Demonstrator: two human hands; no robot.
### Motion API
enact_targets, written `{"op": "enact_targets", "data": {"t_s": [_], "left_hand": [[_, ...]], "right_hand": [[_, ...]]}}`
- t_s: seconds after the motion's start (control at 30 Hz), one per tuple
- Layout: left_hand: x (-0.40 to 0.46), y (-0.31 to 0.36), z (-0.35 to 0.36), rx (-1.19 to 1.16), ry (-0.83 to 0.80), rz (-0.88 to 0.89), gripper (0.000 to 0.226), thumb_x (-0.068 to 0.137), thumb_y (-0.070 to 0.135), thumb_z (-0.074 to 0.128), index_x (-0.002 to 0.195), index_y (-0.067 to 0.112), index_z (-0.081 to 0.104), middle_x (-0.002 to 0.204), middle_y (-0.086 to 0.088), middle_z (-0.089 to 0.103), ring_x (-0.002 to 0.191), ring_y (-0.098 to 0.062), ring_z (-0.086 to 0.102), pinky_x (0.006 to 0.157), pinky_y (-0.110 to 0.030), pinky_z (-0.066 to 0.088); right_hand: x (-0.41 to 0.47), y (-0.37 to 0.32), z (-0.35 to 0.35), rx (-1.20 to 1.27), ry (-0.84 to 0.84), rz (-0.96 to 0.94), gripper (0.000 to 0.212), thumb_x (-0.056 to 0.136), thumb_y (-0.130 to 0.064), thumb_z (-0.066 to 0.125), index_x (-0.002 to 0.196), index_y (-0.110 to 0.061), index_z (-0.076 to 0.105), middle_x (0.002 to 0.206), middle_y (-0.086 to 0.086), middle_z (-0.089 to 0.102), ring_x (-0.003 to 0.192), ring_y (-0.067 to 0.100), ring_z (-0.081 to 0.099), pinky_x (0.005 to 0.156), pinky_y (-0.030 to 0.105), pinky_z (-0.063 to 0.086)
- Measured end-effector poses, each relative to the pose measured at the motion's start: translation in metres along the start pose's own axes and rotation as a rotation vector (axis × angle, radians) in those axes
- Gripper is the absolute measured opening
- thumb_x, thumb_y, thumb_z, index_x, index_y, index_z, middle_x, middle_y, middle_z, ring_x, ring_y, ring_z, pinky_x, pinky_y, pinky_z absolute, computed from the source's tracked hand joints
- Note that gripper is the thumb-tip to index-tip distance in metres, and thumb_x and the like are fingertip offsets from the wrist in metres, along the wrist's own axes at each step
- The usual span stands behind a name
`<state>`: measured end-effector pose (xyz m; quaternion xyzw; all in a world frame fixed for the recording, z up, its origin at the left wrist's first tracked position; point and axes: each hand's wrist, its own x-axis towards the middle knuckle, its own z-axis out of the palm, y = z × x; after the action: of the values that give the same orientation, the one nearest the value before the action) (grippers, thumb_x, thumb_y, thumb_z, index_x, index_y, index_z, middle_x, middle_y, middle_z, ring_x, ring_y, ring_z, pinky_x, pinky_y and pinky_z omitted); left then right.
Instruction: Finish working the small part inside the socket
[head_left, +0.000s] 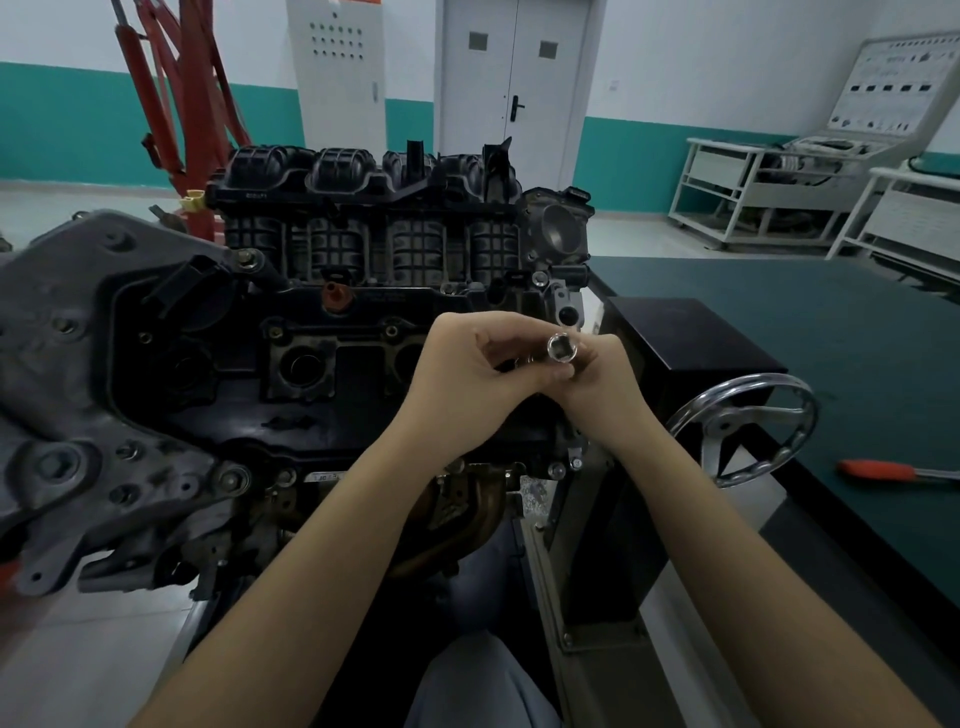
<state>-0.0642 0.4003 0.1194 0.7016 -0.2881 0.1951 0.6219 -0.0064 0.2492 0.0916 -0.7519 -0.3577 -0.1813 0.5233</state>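
The two hands meet in the air over the right end of the engine (332, 332), above its black top cover. The right hand (597, 379) pinches a shiny metal socket (561, 349) between thumb and curled fingers, with the socket's open end turned up toward the camera. The left hand (467, 374) has its fingers curled in against the same piece; something dark sits under the socket between the two hands, but the fingers hide what it is and how it joins on.

The engine sits on a stand, with a chrome handwheel (748, 426) just to the right of the wrists. Beyond the wheel lies the green bench (831, 332), and near its right edge rests a tool with an orange handle (878, 470), well apart from both hands. A black box (680, 338) stands between the engine and the bench.

The main risk here seems to be a slip. The socket is small, smooth and held only at the fingertips, so a loose pinch could let it drop. Directly below and to the left, the cover has open round wells (304, 366), and a dropped socket might roll into one of them or fall down between the engine and the stand, where it would be hard to fetch. If the two parts are being pressed together off line, the socket could also seat crooked or pop free.
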Motion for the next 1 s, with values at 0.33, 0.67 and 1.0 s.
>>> {"op": "enact_targets", "data": {"t_s": [0.33, 0.67, 1.0], "left_hand": [[0.0000, 0.0003, -0.0005, 0.073, -0.012, -0.007, 0.025, 0.077, -0.007, 0.074, 0.097, 0.007, 0.074, 0.094, -0.009, 0.075, 0.093, -0.018, 0.072, 0.090, -0.037, 0.056], [0.0008, 0.0012, 0.0011, 0.097, 0.036, 0.000, 0.026, 0.074, -0.006, 0.077, 0.092, 0.012, 0.075, 0.089, -0.002, 0.075, 0.088, -0.012, 0.072, 0.086, -0.031, 0.057], [0.0029, 0.0041, 0.0001, 0.077, 0.020, -0.019, 0.023, 0.072, -0.005, 0.079, 0.090, 0.010, 0.076, 0.087, -0.003, 0.076, 0.085, -0.012, 0.072, 0.083, -0.029, 0.057]], "right_hand": [[0.0022, -0.0010, -0.0010, 0.006, -0.012, -0.018, 0.035, 0.076, 0.012, 0.068, 0.101, -0.013, 0.066, 0.087, -0.013, 0.071, 0.082, 0.002, 0.067, 0.073, 0.015, 0.050], [0.0022, -0.0028, -0.0015, 0.033, -0.021, -0.012, 0.037, 0.076, 0.015, 0.067, 0.101, -0.012, 0.066, 0.085, -0.011, 0.069, 0.080, -0.004, 0.065, 0.072, 0.012, 0.048], [0.0021, -0.0043, 0.0001, 0.022, -0.002, -0.013, 0.025, 0.077, 0.011, 0.068, 0.098, -0.003, 0.069, 0.087, 0.002, 0.071, 0.081, 0.003, 0.067, 0.073, 0.015, 0.050]]}}
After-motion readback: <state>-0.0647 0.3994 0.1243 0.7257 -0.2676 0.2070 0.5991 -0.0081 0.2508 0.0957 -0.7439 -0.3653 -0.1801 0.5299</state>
